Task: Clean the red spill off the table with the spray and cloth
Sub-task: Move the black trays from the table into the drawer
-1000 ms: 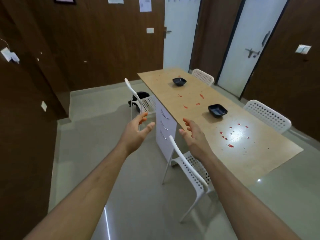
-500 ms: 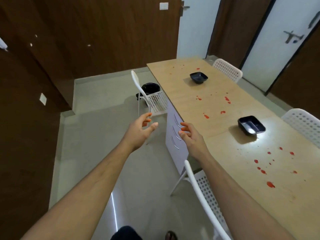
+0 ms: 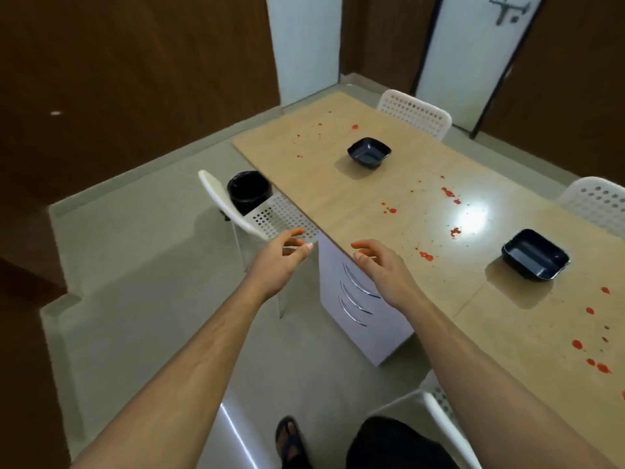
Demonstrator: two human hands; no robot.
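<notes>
red spill [image 3: 453, 231] in dots and blobs all over the table [image 3: 338, 198], to the right of both hands and past them. more red drops far right, near the right arm. no spray or cloth to be seen anywhere, so probably the first job: find them and pick them up before any wiping.

left hand [image 3: 277, 262] and right hand [image 3: 382, 269] up in front, a little apart, fingers loose and a bit bent, holding nothing. right hand just over the near edge of the table, left hand over the floor.

best to look around first, then spray on the red spots and wipe toward the middle, not off the edge. best also to move the black bowl [image 3: 368, 152] beyond the hands and the other bowl [image 3: 534, 253] off to the right, or wipe around them.

white drawers [image 3: 358, 299] under the table, right below the right hand. white chair [image 3: 257, 214] just past the left hand, black bin [image 3: 248, 191] behind it. pale floor, brown walls, white doors far off.
</notes>
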